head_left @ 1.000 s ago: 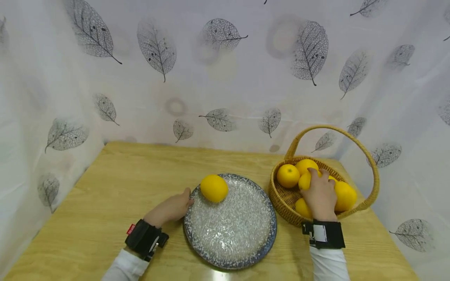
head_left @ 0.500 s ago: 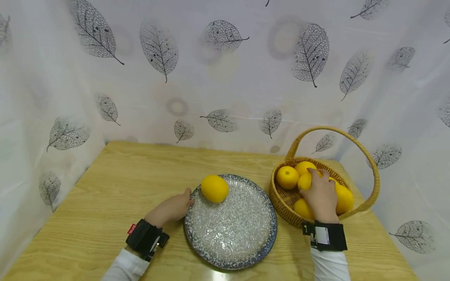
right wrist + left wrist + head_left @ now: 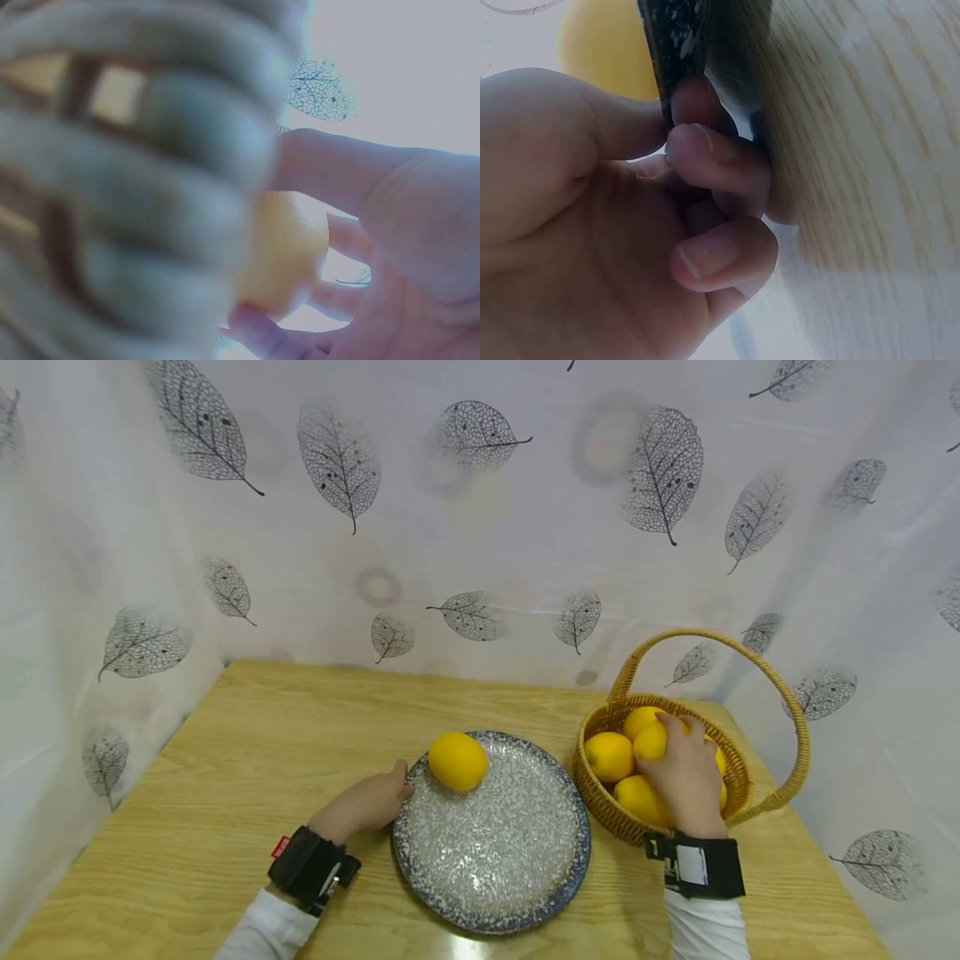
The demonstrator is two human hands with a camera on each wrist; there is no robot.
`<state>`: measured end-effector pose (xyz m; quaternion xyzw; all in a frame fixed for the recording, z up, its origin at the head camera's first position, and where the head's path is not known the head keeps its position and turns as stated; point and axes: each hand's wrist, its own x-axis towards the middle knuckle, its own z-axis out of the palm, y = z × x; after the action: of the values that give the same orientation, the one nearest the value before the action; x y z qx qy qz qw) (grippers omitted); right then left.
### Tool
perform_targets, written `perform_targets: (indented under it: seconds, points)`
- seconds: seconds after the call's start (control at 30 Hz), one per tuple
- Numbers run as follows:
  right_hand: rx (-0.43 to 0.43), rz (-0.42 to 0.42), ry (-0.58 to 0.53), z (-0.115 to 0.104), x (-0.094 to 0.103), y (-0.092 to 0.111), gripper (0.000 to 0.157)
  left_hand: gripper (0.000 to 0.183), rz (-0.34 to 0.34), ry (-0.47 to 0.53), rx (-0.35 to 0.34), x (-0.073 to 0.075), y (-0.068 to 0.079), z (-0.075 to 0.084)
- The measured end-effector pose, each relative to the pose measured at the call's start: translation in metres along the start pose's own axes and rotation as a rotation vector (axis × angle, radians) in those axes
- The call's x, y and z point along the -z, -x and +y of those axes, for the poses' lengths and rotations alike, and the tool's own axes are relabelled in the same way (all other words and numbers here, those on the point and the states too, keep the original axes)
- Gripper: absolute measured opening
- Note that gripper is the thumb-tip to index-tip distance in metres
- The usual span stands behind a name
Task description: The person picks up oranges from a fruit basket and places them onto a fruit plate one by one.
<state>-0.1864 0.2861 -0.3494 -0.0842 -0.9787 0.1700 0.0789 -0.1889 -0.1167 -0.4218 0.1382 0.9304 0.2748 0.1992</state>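
Observation:
At the left edge of the speckled grey plate (image 3: 495,835), my left hand (image 3: 367,802) pinches the dark rim (image 3: 679,37). The thumb lies on the upper side and curled fingers (image 3: 720,165) are underneath. One yellow lemon (image 3: 457,762) rests on the plate near its upper left rim. My right hand (image 3: 686,777) is down in the wicker basket (image 3: 611,814), its thumb and fingers curled round a lemon (image 3: 650,741). That held lemon (image 3: 289,247) shows between thumb and fingers in the right wrist view, partly hidden by blurred basket weave (image 3: 127,195).
Other lemons lie around my right hand, including one at the basket's left (image 3: 609,757) and one at its front (image 3: 641,799). A tall arched handle (image 3: 798,735) spans the basket. A leaf-patterned curtain (image 3: 480,527) hangs behind the wooden table (image 3: 315,710).
Lemons in the basket have shifted: the left one has turned, the front one has moved left, and the right one has sunk lower. My left hand and the plate have stayed put.

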Motion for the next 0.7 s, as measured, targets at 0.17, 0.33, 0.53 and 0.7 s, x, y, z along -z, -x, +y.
perform_targets:
  seconds: [0.17, 0.33, 0.53, 0.7]
  points:
    - [-0.005, 0.012, -0.012, -0.0016, 0.0002, -0.0008, 0.075, 0.056, 0.0, 0.007, 0.007, -0.0003, -0.0006, -0.0006]
    - [-0.011, 0.019, -0.025, -0.0028, 0.0008, -0.0004, 0.074, 0.056, 0.0, 0.006, 0.01, -0.001, -0.0008, -0.0003]
    - [0.006, 0.047, -0.035, -0.006, 0.0025, 0.0007, 0.074, 0.055, 0.002, 0.019, 0.009, -0.0004, -0.0008, 0.0002]
    - [0.024, 0.075, -0.043, -0.0103, 0.0017, 0.0007, 0.073, 0.055, -0.001, 0.02, 0.009, -0.0006, -0.0012, -0.0006]
